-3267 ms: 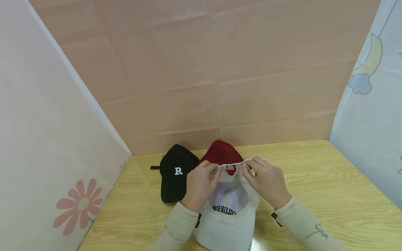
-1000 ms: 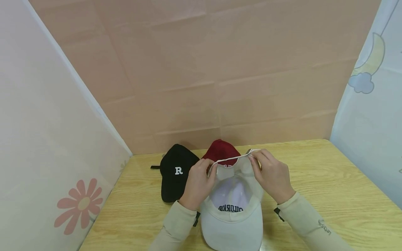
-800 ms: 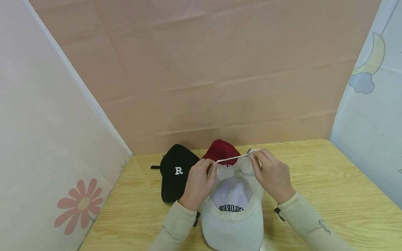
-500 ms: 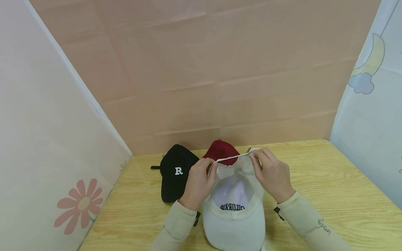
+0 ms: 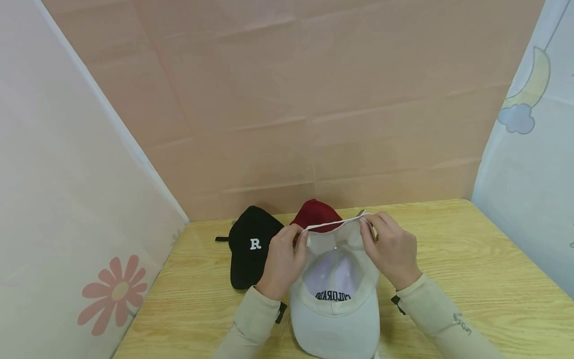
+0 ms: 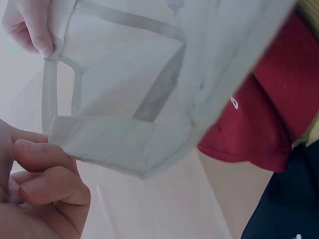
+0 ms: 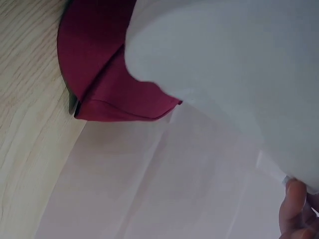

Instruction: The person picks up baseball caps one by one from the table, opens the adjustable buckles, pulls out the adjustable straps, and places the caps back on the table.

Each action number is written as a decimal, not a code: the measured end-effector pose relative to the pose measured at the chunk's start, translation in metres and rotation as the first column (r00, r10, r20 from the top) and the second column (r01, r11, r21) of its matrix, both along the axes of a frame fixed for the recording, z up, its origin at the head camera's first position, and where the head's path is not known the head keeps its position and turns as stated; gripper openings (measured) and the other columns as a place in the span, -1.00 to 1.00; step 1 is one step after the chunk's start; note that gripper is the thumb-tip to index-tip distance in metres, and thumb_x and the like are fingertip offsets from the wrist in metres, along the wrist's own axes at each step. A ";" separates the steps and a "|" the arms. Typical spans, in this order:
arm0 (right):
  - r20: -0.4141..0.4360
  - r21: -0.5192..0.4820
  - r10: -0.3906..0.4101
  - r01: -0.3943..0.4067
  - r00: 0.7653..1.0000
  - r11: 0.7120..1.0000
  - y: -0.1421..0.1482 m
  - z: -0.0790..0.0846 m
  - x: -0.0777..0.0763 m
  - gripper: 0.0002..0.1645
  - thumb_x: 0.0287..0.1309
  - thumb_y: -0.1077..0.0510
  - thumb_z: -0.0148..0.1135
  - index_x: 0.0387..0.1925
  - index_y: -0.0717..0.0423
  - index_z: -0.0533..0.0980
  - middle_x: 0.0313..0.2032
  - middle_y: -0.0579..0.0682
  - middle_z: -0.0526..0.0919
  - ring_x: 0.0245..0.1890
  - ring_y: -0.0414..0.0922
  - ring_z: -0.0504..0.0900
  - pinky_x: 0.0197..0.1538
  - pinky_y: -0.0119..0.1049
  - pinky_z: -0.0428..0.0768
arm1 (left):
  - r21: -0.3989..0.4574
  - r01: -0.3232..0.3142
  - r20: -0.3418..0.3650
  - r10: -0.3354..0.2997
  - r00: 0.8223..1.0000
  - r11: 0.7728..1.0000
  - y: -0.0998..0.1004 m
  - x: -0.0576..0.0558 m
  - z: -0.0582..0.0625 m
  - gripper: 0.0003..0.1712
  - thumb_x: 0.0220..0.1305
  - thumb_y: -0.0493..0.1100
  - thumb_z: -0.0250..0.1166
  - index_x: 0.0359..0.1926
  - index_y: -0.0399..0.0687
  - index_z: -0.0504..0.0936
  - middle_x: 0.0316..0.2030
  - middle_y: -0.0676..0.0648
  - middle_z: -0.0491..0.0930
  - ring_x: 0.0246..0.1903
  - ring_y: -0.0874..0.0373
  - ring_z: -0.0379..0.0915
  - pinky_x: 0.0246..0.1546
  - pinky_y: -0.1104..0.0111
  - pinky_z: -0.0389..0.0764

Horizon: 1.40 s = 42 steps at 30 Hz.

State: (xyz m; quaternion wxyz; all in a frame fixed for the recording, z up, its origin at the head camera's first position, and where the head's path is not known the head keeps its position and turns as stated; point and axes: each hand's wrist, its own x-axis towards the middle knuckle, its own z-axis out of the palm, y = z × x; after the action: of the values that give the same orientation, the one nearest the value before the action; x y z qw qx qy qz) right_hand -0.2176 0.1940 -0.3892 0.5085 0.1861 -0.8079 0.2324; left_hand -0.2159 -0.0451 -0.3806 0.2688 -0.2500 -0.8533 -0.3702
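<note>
A white baseball cap hangs between my hands, its inside facing me and its brim down. COLORADO shows mirrored inside the crown. My left hand pinches the cap's back edge where the strap begins. On the other side, my right hand pinches the adjusting strap beside its metal buckle. The strap runs taut across the rear opening. The left wrist view shows the strap spanning from the curled left fingers to the right fingertips. In the right wrist view the crown hides most of the grip.
Behind the white cap stands a red cap, partly covered by it. A black cap with a white R is at the left. All are on a wooden table, with a tan cloth backdrop behind.
My right hand has moved right, widening the strap's span between my hands. The white cap has shifted slightly right and covers more of the red cap. The black cap stays put.
</note>
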 end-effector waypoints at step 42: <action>-0.079 -0.067 -0.082 0.077 0.993 0.995 0.004 0.007 -0.004 -0.76 0.20 0.13 0.18 -0.35 0.23 0.66 -0.47 0.07 0.63 -0.76 -0.19 0.39 -0.77 -0.32 0.23 | 0.103 -0.041 -0.116 0.053 0.992 0.994 -0.002 -0.004 0.001 -0.83 0.43 -0.18 0.22 -0.28 -0.18 0.63 -0.46 -0.01 0.45 -0.52 0.26 0.28 -0.53 0.46 0.39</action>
State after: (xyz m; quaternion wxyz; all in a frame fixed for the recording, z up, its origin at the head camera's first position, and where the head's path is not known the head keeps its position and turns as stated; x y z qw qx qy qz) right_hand -0.2215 0.1985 -0.3818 0.5557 0.1466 -0.7854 0.2299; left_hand -0.2199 -0.0467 -0.3796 0.3401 -0.2376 -0.8218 -0.3906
